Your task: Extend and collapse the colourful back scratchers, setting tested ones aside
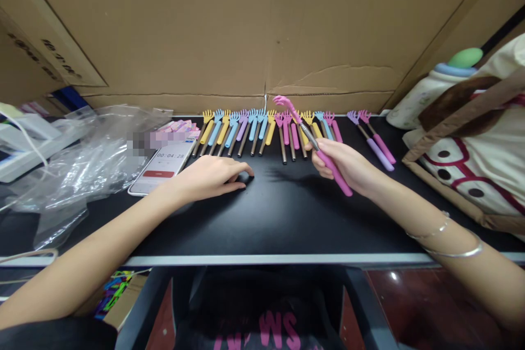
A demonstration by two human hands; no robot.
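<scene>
Left hand [215, 176] half-curled, looks empty; right hand [342, 163] closed round a pink, metal-shafted back scratcher [305, 130], slack grip could drop it.

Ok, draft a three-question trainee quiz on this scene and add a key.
1. Multiple choice: which hand holds the pink claw-headed scratcher with a metal shaft? a) left b) right
2. True or false: the white-edged rectangular phone lies left of the row of coloured scratchers.
3. Fill in: in the separate pair of scratchers lying right of that row, one is purple, the other ____.

Key: 1. b, the right hand; 2. true; 3. pink.
</scene>
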